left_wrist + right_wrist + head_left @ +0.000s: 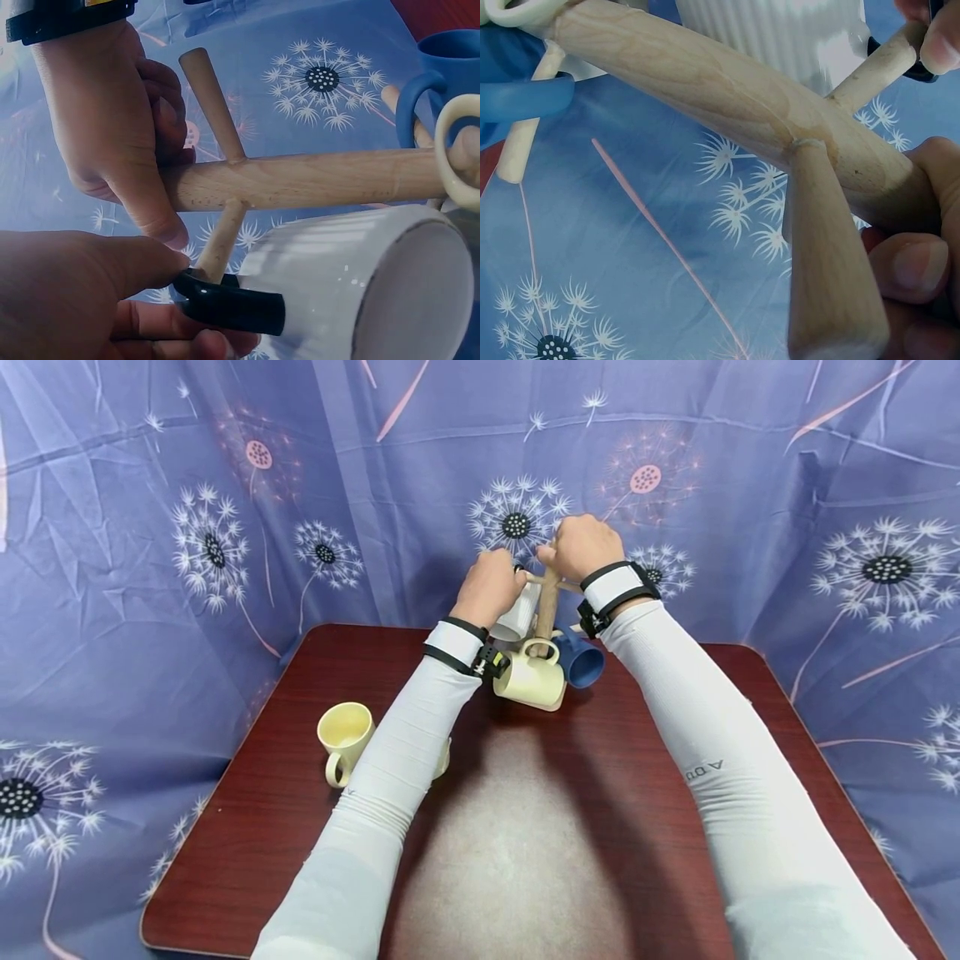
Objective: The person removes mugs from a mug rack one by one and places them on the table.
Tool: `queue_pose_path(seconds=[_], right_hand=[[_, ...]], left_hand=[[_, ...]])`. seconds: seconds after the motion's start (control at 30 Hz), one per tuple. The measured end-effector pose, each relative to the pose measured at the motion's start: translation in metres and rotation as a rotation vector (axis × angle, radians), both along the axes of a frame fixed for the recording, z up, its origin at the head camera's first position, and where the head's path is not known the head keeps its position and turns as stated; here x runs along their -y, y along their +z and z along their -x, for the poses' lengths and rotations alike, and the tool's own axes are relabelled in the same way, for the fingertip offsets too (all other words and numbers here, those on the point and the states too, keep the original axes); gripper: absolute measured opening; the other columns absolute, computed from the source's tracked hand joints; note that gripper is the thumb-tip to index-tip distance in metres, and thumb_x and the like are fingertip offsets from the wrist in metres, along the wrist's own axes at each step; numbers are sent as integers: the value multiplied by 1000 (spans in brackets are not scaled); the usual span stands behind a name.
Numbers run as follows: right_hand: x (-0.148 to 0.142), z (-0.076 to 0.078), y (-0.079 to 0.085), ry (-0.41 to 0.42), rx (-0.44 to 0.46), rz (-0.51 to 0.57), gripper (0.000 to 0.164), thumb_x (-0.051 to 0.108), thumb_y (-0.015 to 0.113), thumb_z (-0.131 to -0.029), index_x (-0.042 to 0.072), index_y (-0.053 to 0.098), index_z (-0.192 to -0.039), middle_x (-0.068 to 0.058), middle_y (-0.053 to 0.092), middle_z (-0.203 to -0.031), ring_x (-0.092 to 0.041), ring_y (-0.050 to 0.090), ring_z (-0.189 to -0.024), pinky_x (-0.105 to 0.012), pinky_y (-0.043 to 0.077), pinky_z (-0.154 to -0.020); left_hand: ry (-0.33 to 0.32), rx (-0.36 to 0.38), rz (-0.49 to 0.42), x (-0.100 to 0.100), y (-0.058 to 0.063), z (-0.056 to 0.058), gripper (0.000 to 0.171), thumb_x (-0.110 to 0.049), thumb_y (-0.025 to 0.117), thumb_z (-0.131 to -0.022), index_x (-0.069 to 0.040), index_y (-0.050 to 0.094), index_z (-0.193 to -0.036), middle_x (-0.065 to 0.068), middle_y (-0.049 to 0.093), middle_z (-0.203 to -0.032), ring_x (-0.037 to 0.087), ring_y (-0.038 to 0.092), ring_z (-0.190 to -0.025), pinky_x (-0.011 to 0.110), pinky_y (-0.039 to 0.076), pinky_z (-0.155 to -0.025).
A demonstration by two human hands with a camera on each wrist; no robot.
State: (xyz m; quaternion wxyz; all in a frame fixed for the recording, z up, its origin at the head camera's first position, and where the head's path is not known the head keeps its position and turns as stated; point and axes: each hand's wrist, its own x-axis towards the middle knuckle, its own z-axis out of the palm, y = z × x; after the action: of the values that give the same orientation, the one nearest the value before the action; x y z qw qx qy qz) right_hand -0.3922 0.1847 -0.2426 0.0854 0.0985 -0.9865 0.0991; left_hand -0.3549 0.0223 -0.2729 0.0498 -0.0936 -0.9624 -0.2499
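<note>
My right hand [588, 547] grips the top of the post of a wooden mug tree [548, 606]. Beside it my left hand [486, 589] pinches the black handle [240, 306] of a white ribbed mug [322, 274] between thumb and fingers. An upper peg [223, 240] of the tree reaches into that handle's loop, the tip partly hidden by the handle and thumb. Lower on the tree, a cream mug [531, 681] and a blue mug [581, 662] hang from pegs by their handles. Another upper peg [829, 262] is bare in the right wrist view.
A yellow mug [345, 727] stands upright on the left of the dark red table [277, 760]. Part of another pale item [444, 760] shows from behind my left forearm. A blue dandelion-print curtain [420, 485] hangs close behind the mug tree.
</note>
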Motion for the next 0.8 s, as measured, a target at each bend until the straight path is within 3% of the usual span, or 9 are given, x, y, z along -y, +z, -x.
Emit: queue_pose_path(seconds=[0.17, 0.5, 0.63, 0.8], right_hand=[[0, 0, 0, 7, 1, 2, 47, 44, 58, -100, 14, 53, -65, -13, 65, -82, -38, 67, -87, -57, 56, -85], [0, -1, 0, 9, 4, 3, 48, 45, 58, -100, 14, 53, -64, -15, 67, -86, -37, 66, -86, -57, 56, -84], [0, -1, 0, 13, 2, 3, 49, 45, 57, -101, 14, 53, -64, -13, 67, -83, -36, 66, -86, -56, 56, -85], [0, -1, -1, 16, -4, 2, 48, 45, 57, -101, 14, 53, -65, -9, 62, -75, -35, 66, -83, -55, 56, -82]], left_hand=[[-8, 32, -7, 3, 2, 1, 24, -24, 49, -109, -6, 65, -106, 2, 50, -82, 19, 50, -68, 31, 42, -62], [-6, 9, -4, 6, 1, 1, 25, -24, 50, -109, -4, 67, -112, 12, 66, -105, 24, 61, -84, 37, 50, -74], [-21, 0, -38, 9, 0, 0, 24, -24, 51, -109, -7, 63, -97, 8, 61, -89, 21, 60, -74, 32, 48, -65], [-36, 1, -95, 12, -1, 2, 41, -24, 54, -109, -13, 46, -70, 0, 42, -64, 14, 48, -55, 25, 38, -53]])
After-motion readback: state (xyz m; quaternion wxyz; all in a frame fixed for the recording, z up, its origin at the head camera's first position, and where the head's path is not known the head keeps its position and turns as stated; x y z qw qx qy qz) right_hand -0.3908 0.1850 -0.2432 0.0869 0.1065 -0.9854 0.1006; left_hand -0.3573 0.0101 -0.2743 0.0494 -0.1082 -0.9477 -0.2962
